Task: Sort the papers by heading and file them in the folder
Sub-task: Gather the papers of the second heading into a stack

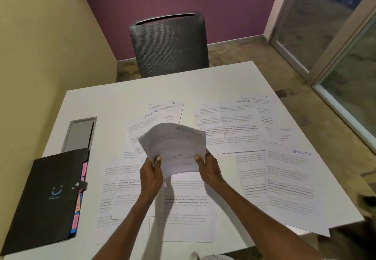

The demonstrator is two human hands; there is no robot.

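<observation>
White counter (pixel 114 105) holds loose sheets; both grips, left hand (pixel 151 175) and right hand (pixel 207 168), pinch the gathered stack (pixel 175 147), so square its edges before reaching to the folder (pixel 46 196) at 9 o'clock.

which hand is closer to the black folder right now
Left. The left hand grips the held papers just right of the black folder; the right hand is farther right.

Both hands hold a small stack of papers (pixel 175 149) above the white tabletop (pixel 114 100): the left hand (pixel 151 173) grips its lower left edge, the right hand (pixel 208 168) its lower right. Loose printed sheets (pixel 240 125) lie spread beneath (several headed "SPORTS", two "HR"). A closed black folder (pixel 46 196) with coloured tabs lies at the left, a grey chair (pixel 169 43) beyond the far edge.
</observation>
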